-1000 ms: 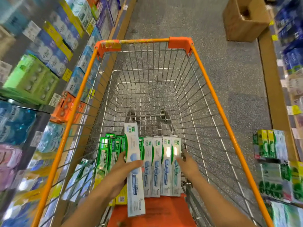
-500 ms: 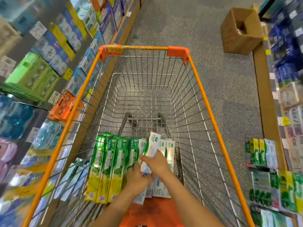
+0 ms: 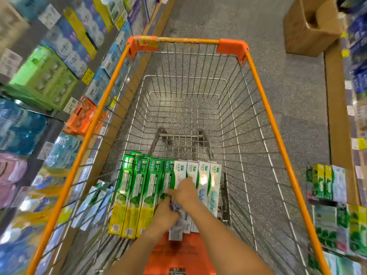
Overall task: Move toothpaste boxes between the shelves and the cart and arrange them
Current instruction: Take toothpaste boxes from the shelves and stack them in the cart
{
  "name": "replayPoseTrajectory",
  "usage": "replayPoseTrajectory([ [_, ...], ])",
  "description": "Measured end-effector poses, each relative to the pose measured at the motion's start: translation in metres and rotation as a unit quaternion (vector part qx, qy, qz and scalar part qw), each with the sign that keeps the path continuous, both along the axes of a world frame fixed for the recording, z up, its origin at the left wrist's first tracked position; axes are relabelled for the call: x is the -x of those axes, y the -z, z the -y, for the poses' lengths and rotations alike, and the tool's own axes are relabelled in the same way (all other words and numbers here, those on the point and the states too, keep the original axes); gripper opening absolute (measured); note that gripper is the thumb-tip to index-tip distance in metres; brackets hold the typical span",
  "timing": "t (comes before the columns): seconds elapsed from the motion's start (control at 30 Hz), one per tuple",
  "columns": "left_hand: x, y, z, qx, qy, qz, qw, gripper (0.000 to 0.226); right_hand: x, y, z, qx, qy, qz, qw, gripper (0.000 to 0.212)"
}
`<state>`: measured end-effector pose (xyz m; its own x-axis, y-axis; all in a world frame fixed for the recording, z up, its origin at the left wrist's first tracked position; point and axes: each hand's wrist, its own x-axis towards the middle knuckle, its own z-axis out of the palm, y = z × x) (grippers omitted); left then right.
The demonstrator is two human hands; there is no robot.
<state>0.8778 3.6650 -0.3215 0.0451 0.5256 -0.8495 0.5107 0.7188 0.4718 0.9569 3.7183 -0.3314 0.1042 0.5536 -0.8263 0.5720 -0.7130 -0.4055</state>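
Down in the cart (image 3: 264, 100), the fingers (image 3: 185, 182) of the right hand (image 3: 185, 192) lie flat on the white toothpaste boxes (image 3: 204, 181); whether the left hand (image 3: 165, 214) pinches one cannot be told. The risk — a sideways shove could tip the row against the green boxes (image 3: 137, 187) — or slip an end through the wire

wire cart (image 3: 266, 108), green boxes (image 3: 137, 187), white boxes (image 3: 206, 175)

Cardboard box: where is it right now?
In the head view, the cardboard box sits on the aisle floor at upper right, beyond the cart's far right corner, beside the right-hand shelving.
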Motion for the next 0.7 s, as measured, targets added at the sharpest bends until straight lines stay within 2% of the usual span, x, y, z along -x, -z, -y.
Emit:
replayPoseTrajectory([
  [0.1, 0.003, -0.028, -0.010, -0.011, 0.013, -0.001, 1.000, 0.067, -0.025, -0.034, -0.005, 0.005, 0.023, -0.016, 1.000, 0.114],
  [0.23, 0.002, -0.094, -0.034, -0.087, -0.007, 0.029, 0.996, 0.061, -0.080, -0.130, -0.006, -0.151, 0.095, 0.006, 0.984, 0.090],
  [0.37, -0.025, -0.192, -0.050, -0.223, 0.060, 0.060, 0.971, 0.054, -0.139, -0.245, 0.028, -0.324, 0.132, 0.033, 0.936, 0.073],
  [0.5, -0.085, -0.281, -0.034, -0.362, 0.200, 0.056, 0.909, 0.060, -0.211, -0.331, 0.108, -0.426, 0.166, 0.133, 0.879, 0.060],
  [0.6, -0.149, -0.339, 0.007, -0.417, 0.294, 0.049, 0.859, 0.061, -0.271, -0.365, 0.194, -0.441, 0.229, 0.228, 0.837, 0.055],
  [0.67, -0.194, -0.358, 0.039, -0.461, 0.352, 0.071, 0.812, 0.073, -0.311, -0.377, 0.266, -0.438, 0.278, 0.276, 0.809, 0.053],
  [0.7, -0.219, -0.364, 0.058, -0.469, 0.379, 0.076, 0.794, 0.071, -0.330, -0.379, 0.306, -0.431, 0.304, 0.294, 0.797, 0.052],
])
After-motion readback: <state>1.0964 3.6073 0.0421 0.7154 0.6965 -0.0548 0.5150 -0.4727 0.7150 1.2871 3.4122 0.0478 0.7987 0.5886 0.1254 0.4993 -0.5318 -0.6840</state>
